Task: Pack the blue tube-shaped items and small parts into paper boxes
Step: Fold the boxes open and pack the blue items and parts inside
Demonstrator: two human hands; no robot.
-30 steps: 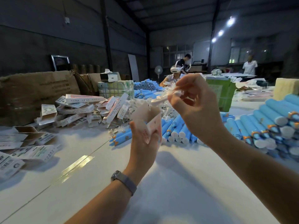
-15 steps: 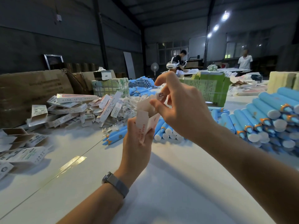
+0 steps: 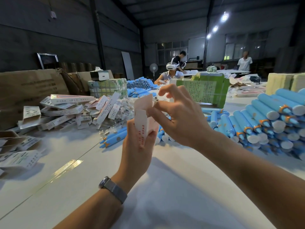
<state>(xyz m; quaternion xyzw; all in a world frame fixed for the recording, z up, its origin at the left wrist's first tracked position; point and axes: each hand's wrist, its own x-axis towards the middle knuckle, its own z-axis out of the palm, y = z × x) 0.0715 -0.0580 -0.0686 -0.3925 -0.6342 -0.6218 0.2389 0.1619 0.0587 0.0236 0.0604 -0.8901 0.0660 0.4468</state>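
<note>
My left hand [image 3: 137, 151] grips a small white paper box [image 3: 143, 124] with red print and holds it upright above the table. Its top flap [image 3: 144, 102] stands open. My right hand [image 3: 181, 116] is at the box's open top, thumb against the flap's edge and fingers curled above it. Whatever is inside the box is hidden. Blue tubes [image 3: 113, 139] lie just behind my hands, and a big stack of blue tubes [image 3: 270, 119] with white caps is on the right. Small parts in clear bags [image 3: 124, 110] lie heaped behind the box.
A pile of flat and folded paper boxes [image 3: 66, 109] covers the left of the white table [image 3: 165, 187]. Brown cartons [image 3: 29, 90] and green-printed packs [image 3: 204, 91] stand behind. A person with a headset [image 3: 171, 71] sits across; two others stand far back.
One second ago my right hand held a small clear packet above the box. It has come down to the box's open top and the packet is out of sight.
</note>
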